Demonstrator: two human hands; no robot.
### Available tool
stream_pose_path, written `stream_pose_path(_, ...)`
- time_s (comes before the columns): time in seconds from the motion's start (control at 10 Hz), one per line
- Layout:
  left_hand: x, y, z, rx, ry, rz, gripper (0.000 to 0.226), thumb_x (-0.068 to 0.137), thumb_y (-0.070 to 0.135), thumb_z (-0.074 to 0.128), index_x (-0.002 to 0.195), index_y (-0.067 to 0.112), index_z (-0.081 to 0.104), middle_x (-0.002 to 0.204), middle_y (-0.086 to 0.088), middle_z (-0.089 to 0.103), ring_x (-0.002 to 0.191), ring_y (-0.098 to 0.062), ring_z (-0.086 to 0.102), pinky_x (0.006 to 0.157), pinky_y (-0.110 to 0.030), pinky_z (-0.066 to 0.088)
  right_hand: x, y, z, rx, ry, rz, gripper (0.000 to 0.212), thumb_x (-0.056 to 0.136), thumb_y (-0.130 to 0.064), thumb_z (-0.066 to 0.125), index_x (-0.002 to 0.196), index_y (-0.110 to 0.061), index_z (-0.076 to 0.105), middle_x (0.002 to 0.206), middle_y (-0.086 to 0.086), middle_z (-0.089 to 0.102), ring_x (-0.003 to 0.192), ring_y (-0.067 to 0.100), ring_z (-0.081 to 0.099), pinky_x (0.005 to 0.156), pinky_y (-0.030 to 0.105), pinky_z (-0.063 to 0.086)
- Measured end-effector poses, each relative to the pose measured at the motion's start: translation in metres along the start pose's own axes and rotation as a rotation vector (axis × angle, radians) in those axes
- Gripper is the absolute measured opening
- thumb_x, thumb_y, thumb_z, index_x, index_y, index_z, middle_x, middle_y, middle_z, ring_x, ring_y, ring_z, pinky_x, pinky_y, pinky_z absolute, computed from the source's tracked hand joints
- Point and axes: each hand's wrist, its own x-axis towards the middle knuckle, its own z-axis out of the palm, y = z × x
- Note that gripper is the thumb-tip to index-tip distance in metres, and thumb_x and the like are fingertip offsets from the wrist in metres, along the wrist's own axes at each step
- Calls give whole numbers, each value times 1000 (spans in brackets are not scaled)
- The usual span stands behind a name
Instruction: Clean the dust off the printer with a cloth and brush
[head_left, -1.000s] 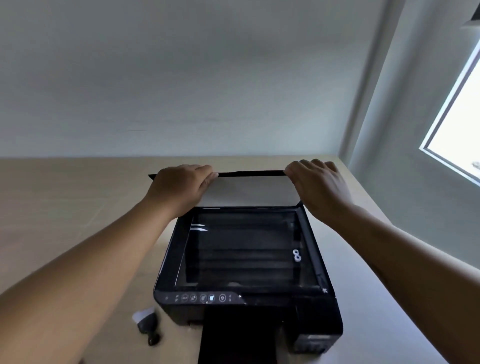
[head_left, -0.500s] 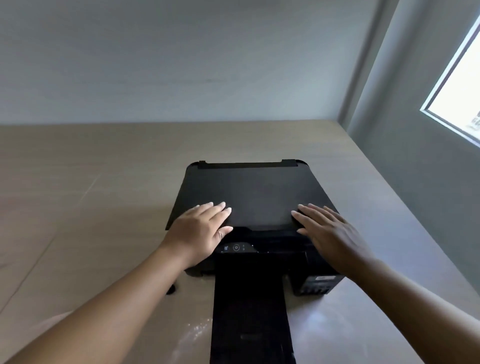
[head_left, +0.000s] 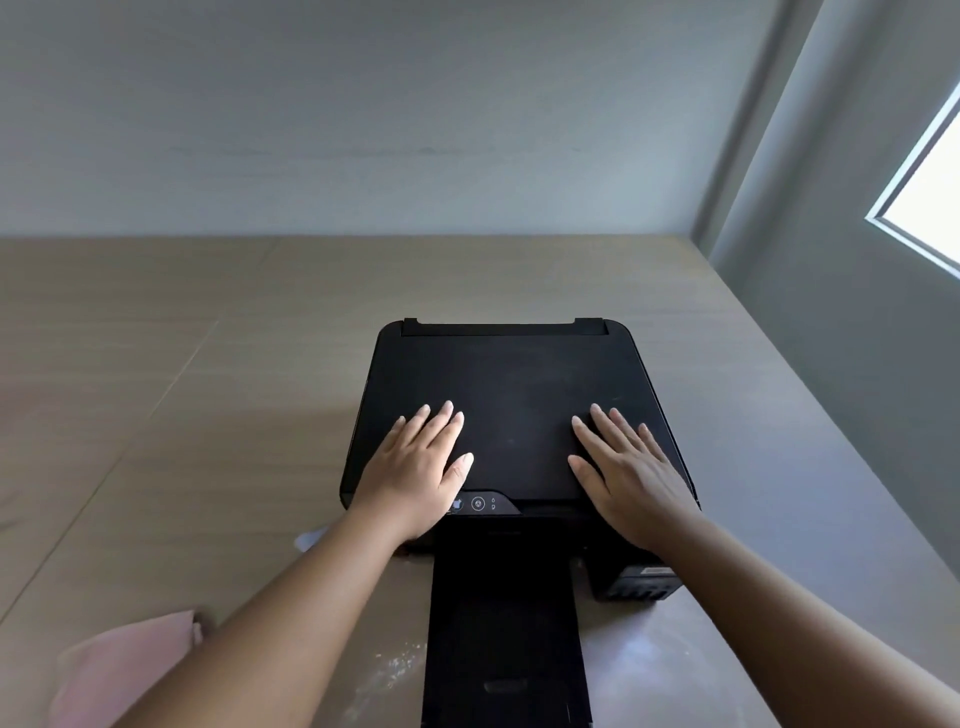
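Observation:
A black printer (head_left: 511, 384) stands on the wooden table with its scanner lid shut and its paper tray (head_left: 506, 639) pulled out toward me. My left hand (head_left: 418, 470) lies flat on the lid's front left part, fingers spread, holding nothing. My right hand (head_left: 626, 470) lies flat on the front right part, also empty. A pink cloth (head_left: 124, 665) rests on the table at the lower left. A pale bit of something (head_left: 311, 538) peeks out beside my left forearm; I cannot tell if it is the brush.
The wooden table (head_left: 208, 415) reaches back to a grey wall. A second wall with a bright window (head_left: 930, 192) runs along the right side. Faint dust specks (head_left: 395, 667) lie on the table left of the paper tray.
The scanner lid, held up by both hands a second ago, has come down shut. Both hands now rest flat on its front part. The view has tilted, bringing the pink cloth into sight.

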Motion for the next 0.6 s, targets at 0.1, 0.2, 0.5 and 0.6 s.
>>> stream_pose_path(0.1,15,-3,-1,-28,-17,-81,64,97,54,17,153,23,13,162,7,4,148,-15,0,120,-34,-1,19,-2,1,15,-34,122,60,98,-53,24,152,-31,13,162,-5,4,148,17,-4,120,42,0)
stream_pose_path(0.2,20,-5,-2,-6,-1,-133,61,99,52,21,153,25,12,162,9,3,148,-14,-1,120,-34,-1,27,-3,4,-6,-37,157,62,96,-57,21,152,-34,8,162,-8,0,148,16,-7,120,43,-1)
stream_pose_path(0.5,20,-9,3,12,65,-133,75,86,61,6,153,29,15,161,13,9,148,-11,4,120,-33,3,30,-13,-80,892,339,174,5,85,-28,66,87,-26,62,87,-3,65,82,13,61,78,34,46)
stream_pose_path(0.6,20,-8,3,-5,81,-139,74,86,61,8,152,29,18,160,14,12,148,-12,7,120,-34,5,12,-27,-172,1226,524,-7,14,80,-18,67,70,-28,65,73,-3,65,69,16,59,66,27,46)
